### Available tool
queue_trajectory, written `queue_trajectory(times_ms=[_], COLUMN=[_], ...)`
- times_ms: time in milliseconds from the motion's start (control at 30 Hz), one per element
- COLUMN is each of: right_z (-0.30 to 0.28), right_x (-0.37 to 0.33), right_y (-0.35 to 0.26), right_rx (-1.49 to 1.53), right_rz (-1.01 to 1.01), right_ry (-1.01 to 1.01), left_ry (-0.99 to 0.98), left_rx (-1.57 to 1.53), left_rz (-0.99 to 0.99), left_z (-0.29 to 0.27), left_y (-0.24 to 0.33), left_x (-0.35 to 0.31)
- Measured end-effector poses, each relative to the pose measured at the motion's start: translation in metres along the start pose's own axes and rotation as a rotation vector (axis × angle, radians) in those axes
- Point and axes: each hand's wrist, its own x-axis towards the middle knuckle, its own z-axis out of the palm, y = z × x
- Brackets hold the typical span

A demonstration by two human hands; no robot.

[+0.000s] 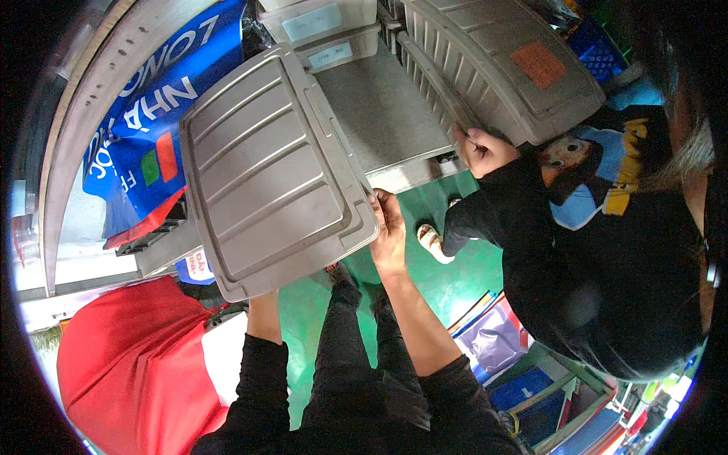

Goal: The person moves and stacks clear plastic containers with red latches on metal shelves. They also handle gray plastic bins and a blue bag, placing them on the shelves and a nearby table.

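In front of me a grey-brown plastic storage box lid (262, 163) with raised ribs is held tilted. Whether a box sits beneath it is hidden. My right hand (389, 227) is closed on its right edge, near the front corner. Of my left hand only the wrist (265, 309) shows at the lid's near edge; its fingers are hidden underneath. Behind the lid is a grey shelf surface (379, 114). To the right, a co-worker's hand (489, 154) is at the end of a lidded storage box (500, 57) marked with an orange label.
Small labelled bins (326, 34) are stacked at the back. A blue banner (155, 129) hangs at the left, above red cloth (136, 356). A co-worker in a black printed shirt (599, 265) stands close on my right. Low crates with folders (531, 387) sit on the green floor (466, 280).
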Motion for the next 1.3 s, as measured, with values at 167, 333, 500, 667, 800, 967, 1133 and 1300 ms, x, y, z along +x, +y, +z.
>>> queue_trajectory(times_ms=[167, 333, 500, 667, 800, 967, 1133, 1300], right_z=[0.004, -0.011, -0.046, -0.035, -0.012, -0.013, -0.012, -0.020], right_x=[-0.007, -0.008, 0.017, 0.015, 0.017, 0.037, 0.054, 0.060], right_y=[-0.009, 0.006, 0.007, -0.013, -0.009, -0.011, -0.026, -0.004], right_rx=[0.026, 0.176, 0.269, 0.300, 0.173, 0.164, 0.183, 0.064], right_rz=[0.050, 0.032, 0.077, 0.210, 0.171, 0.224, 0.206, 0.165], right_ry=[0.035, 0.153, 0.207, 0.239, 0.069, 0.020, -0.001, -0.054], left_ry=[0.011, -0.053, -0.187, -0.263, -0.298, -0.341, -0.395, -0.487], left_rx=[0.001, -0.004, -0.006, 0.004, 0.031, 0.057, 0.078, 0.118], left_rz=[0.002, -0.028, -0.088, -0.070, -0.040, -0.009, 0.031, 0.080], left_z=[0.001, 0.039, 0.103, 0.161, 0.181, 0.187, 0.186, 0.182], left_y=[0.005, 0.004, -0.011, -0.019, -0.019, -0.021, -0.017, -0.006], left_x=[-0.004, -0.005, -0.015, 0.008, 0.029, 0.057, 0.084, 0.093])
